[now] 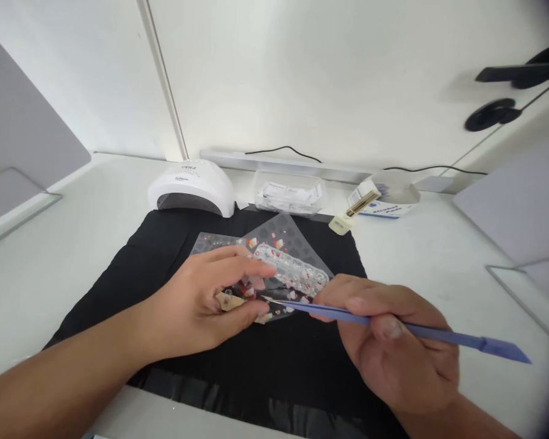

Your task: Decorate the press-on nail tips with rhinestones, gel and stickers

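Right hand (393, 347) grip closed around blue tweezers (421, 332), thumb pressed on top, pen-fashion; the fine tip points left toward my other hand. Left hand (201, 305) grip pinched together on a small decorated nail tip (247, 288), fingers curled so the piece sits steady and close to the tweezer point, the two nearly meeting. Both hands work over a black mat (165, 244), likely there so small bright pieces stand out. Just behind my fingers lies a clear rhinestone tray (297, 274) on a dimpled plastic sheet (293, 235), within easy reach. White nail lamp (192, 186) sits at the mat's far edge on the worktop (50, 274); a clear box (290, 192) and a small carton (388, 207) beyond. What the tweezer tip carries is too small to tell. My fingers hide most of the nail tip.
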The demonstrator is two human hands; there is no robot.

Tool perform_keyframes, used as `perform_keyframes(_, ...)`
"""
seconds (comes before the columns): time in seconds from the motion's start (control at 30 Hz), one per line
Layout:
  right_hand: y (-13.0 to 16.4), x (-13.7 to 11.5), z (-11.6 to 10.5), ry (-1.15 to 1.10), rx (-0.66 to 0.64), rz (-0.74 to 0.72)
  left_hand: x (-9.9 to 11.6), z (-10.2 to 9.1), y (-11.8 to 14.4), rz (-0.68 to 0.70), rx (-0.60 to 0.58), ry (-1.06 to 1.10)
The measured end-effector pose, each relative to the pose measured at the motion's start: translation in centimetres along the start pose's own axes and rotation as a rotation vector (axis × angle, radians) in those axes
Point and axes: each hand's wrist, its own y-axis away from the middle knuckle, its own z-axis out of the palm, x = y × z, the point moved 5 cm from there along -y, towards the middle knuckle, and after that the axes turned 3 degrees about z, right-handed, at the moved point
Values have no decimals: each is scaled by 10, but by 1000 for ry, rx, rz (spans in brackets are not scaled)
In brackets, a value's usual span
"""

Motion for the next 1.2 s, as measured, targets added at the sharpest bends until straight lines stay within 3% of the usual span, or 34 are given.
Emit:
perform_keyframes(0.2,-1,5,-2,-30,50,77,-10,-5,-2,-34,43,-7)
perform_keyframes(0.27,-3,7,-4,-48,60,99,-21,-8,-2,-134,60,-4)
perform_keyframes(0.37,-7,11,-6,-66,76,150,-44,-13,0,-388,36,-25)
perform_keyframes(0.43,-9,14,-7,-71,78,179,-59,-18,2,-531,0,-139)
perform_keyframes(0.5,-10,16,-7,-66,79,198,-67,-26,3,-575,10,-317)
perform_keyframes(0.6,-10,18,-7,-43,82,220,-68,-38,1,-513,90,-496)
perform_keyframes(0.73,-8,19,-6,-31,101,221,-50,-43,-4,-262,198,-415)
perform_keyframes(0.87,-7,18,-6,-3,108,205,-32,-30,-7,-140,59,-190)
perform_keyframes(1.0,-6,18,-5,31,89,202,-23,-16,-7,-164,-85,-43)
perform_keyframes(1.2,-4,19,-4,64,43,203,-17,-11,-7,-149,-189,82)
